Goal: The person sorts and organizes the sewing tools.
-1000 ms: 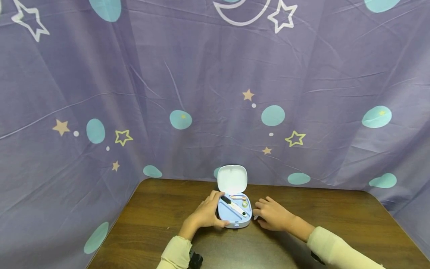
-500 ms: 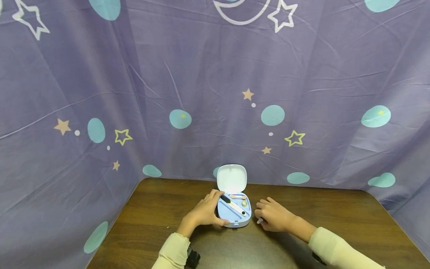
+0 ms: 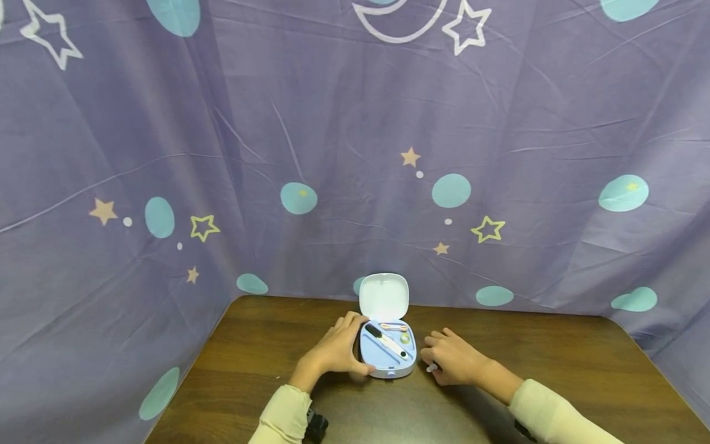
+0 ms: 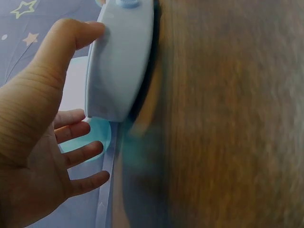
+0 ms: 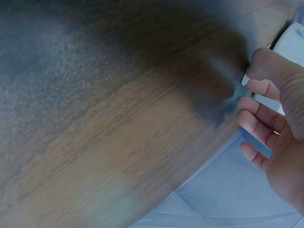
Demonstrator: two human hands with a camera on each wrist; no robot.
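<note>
A light blue, rounded case (image 3: 386, 364) stands on the table with its white lid (image 3: 383, 296) raised. Across its tray lies a white stick-like tool (image 3: 395, 347) with a black end. A small orange-and-white item (image 3: 392, 327) and a yellowish-green ring-like piece (image 3: 405, 338) occupy other compartments. My left hand (image 3: 335, 350) holds the case's left side, thumb near the front corner, fingers at the back; in the left wrist view the lower fingers spread free. To the right of the case, my right hand (image 3: 453, 356) pinches a small whitish piece (image 5: 245, 80), mostly hidden by the thumb.
The brown wooden table (image 3: 266, 345) extends to both sides of the case. Behind it hangs a purple curtain (image 3: 355, 123) with stars and blue spots, close behind the raised lid. A dark strapped device (image 3: 316, 425) sits at the left wrist.
My right hand has drawn slightly right and toward me, away from the case, with the small whitish piece showing more. The left hand and the case have hardly moved.
</note>
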